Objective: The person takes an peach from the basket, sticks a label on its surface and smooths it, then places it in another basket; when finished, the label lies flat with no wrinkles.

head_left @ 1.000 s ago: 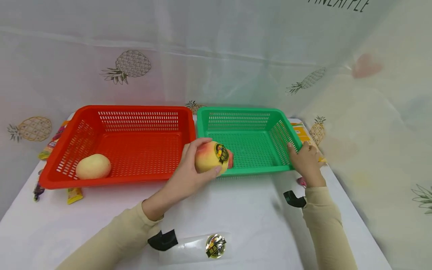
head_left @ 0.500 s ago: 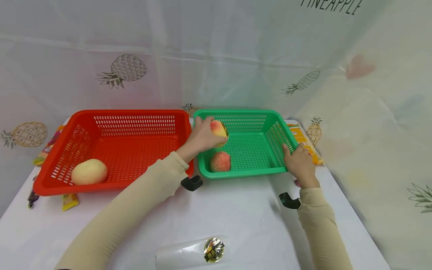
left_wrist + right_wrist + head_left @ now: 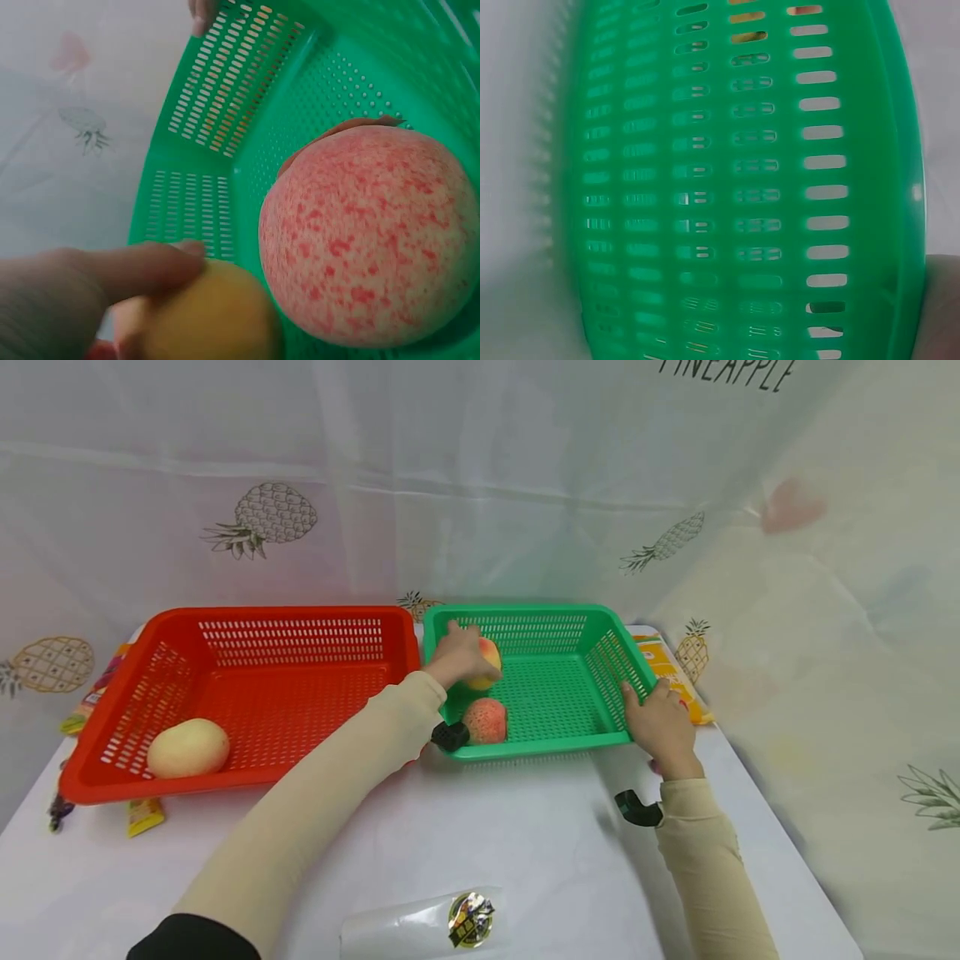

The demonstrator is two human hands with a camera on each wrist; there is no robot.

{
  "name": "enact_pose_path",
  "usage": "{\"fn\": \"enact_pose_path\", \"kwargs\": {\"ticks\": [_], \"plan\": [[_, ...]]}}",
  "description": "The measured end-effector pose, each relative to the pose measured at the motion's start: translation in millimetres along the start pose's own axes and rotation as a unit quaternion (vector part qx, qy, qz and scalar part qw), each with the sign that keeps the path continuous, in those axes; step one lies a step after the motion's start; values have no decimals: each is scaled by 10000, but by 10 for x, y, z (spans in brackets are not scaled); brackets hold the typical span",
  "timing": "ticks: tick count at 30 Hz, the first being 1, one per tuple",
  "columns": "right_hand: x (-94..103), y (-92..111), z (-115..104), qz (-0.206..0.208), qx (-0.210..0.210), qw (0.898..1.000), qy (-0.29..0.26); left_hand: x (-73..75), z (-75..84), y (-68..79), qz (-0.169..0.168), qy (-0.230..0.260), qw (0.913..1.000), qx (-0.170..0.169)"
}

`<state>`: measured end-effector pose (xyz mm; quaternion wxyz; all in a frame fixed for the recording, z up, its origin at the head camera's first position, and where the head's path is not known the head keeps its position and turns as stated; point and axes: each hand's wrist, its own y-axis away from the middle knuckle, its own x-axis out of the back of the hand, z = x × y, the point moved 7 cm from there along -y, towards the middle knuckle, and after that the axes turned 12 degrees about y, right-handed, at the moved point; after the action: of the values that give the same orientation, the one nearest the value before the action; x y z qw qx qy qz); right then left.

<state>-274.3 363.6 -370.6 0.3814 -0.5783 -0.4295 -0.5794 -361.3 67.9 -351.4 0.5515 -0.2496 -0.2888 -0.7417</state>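
My left hand (image 3: 457, 658) reaches into the left end of the green basket (image 3: 558, 689) and holds a yellow and red peach (image 3: 491, 653) low inside it. In the left wrist view the thumb lies over this peach (image 3: 221, 311), while the other fingers are mostly hidden. Close in front of it, in the basket's near left corner, sits a pink speckled peach (image 3: 486, 721). My right hand (image 3: 662, 727) grips the right rim of the green basket, thumb over the inner side. The right wrist view is filled by the basket's slotted outer wall (image 3: 780, 180).
A red basket (image 3: 300, 693) stands left of the green one, with a pale peach (image 3: 189, 748) in its near left corner. A clear plastic wrapper with a round sticker (image 3: 471, 920) lies in front. Snack packets (image 3: 671, 672) lie beyond both outer ends of the baskets.
My left hand has carried the yellow and red peach from over the baskets' near edges back and down into the green basket. The right hand keeps its grip on the rim.
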Motion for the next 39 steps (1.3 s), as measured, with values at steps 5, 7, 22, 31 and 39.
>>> {"fn": "enact_pose_path", "kwargs": {"ticks": [5, 7, 22, 31, 39], "plan": [[7, 4, 12, 55, 15, 10000, -7, -97, 1, -2, -340, -165, 9993, -42], [6, 2, 13, 68, 27, 10000, 0, -141, -13, -12, -522, -181, 9985, -10], [7, 24, 0, 172, 20, 9998, -2, -228, -30, -18, -707, -875, 9935, 155], [2, -25, -83, 30, 126, 9999, -88, 35, 74, 157, -585, -1120, 9919, -154], [37, 57, -25, -28, 47, 10000, -10, 830, -26, 1348, -74, -427, 9935, -1055]]}}
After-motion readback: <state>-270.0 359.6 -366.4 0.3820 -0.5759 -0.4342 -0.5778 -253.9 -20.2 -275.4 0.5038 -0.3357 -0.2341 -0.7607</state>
